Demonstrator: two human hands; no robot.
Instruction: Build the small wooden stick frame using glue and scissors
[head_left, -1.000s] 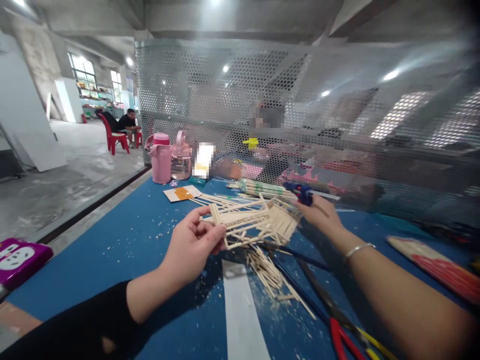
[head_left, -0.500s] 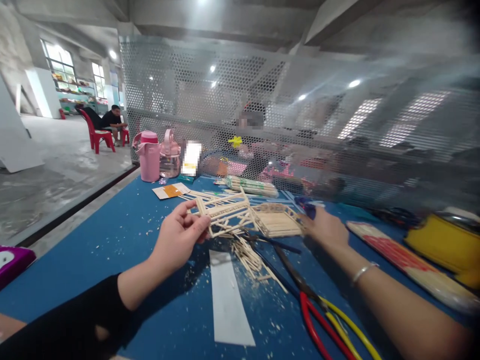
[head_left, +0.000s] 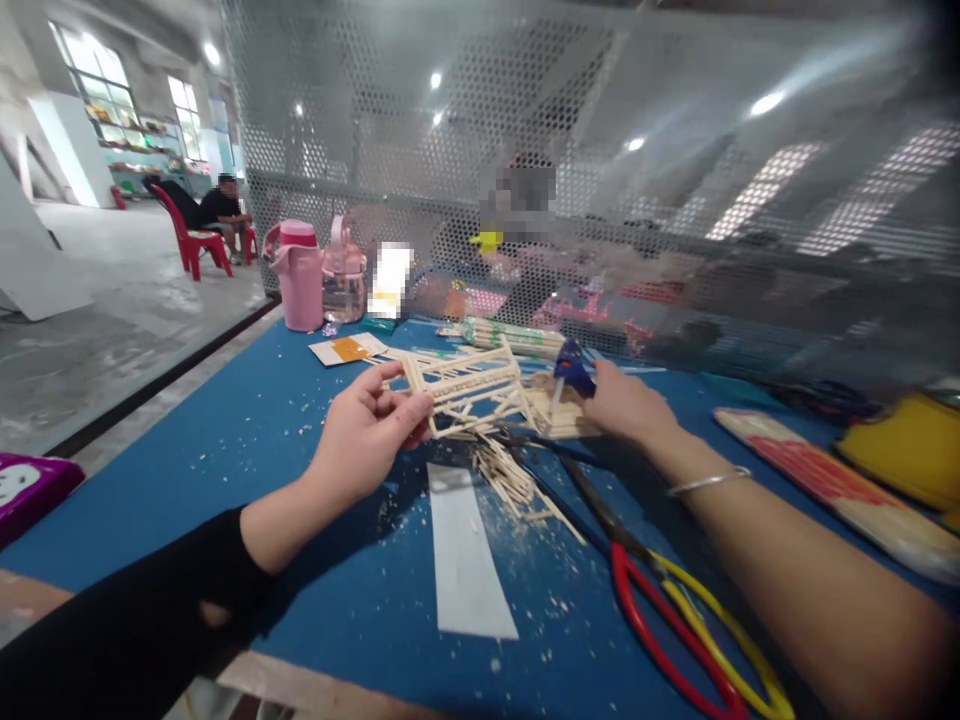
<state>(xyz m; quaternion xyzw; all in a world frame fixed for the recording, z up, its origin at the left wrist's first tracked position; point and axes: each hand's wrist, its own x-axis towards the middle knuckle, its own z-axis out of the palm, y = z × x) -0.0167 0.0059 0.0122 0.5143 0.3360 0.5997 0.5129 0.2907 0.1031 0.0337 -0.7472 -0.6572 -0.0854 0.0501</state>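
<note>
My left hand (head_left: 367, 430) pinches the left end of a small frame (head_left: 474, 388) built from thin wooden sticks, with the thumb in front. It is held tilted above the table. In my right hand (head_left: 630, 400) is a blue glue gun (head_left: 573, 364), a pale glue stick showing below its body. The glue gun is over a second stick piece (head_left: 570, 418), a shallow tray shape partly hidden behind it. Short cut sticks (head_left: 508, 478) lie heaped below the frame. Near my right forearm rests a long dark-bladed cutting tool (head_left: 626, 535) with red and yellow handles.
A white strip (head_left: 471, 570) lies in front of me on the blue table (head_left: 300, 560). Bundled sticks (head_left: 514, 338), a pink flask (head_left: 301, 285) and a clear bottle (head_left: 344, 290) stand or lie behind. A perforated screen (head_left: 375, 120) closes off the back. Packaged sticks (head_left: 817, 480) are at right.
My right hand has moved leftward and up with the glue gun, bringing it closer to the frame. My left hand still holds the frame. The whole view has tilted down slightly.
</note>
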